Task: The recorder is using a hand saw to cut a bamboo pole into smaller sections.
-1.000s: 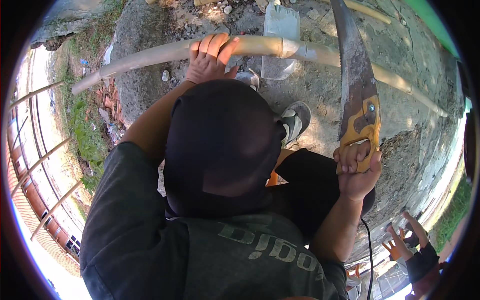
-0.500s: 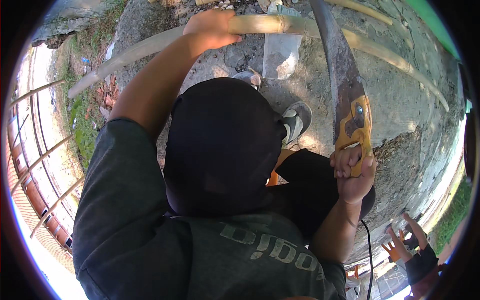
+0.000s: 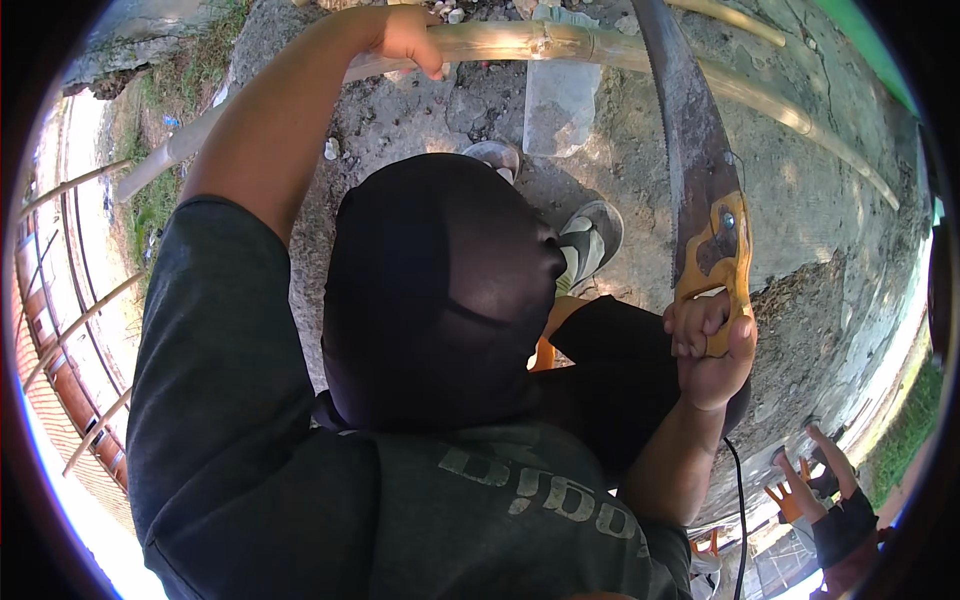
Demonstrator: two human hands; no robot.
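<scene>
A long, pale bamboo pole (image 3: 510, 42) runs left to right across the far part of the view. My left hand (image 3: 408, 38) grips it left of a ring-like node, fingers curled over the near side and partly hidden. My right hand (image 3: 712, 350) is closed round the yellow wooden handle of a hand saw (image 3: 690, 130). The rusty grey blade points away from me, with its teeth on the left side. Its far part crosses over the pole, right of the node. Whether blade and bamboo touch, I cannot tell.
A pale flat slab (image 3: 560, 110) lies under the pole on rough concrete ground (image 3: 800, 200). Another bamboo piece (image 3: 735, 20) rests beyond it. My shoe (image 3: 592, 240) stands on the near side. A person (image 3: 840, 530) is at the lower right, and thin poles (image 3: 80, 330) stand at left.
My left hand has shifted left and slightly farther away, and the pole's node and left end have moved left too. The saw has moved slightly right and nearer, still in my right hand.
</scene>
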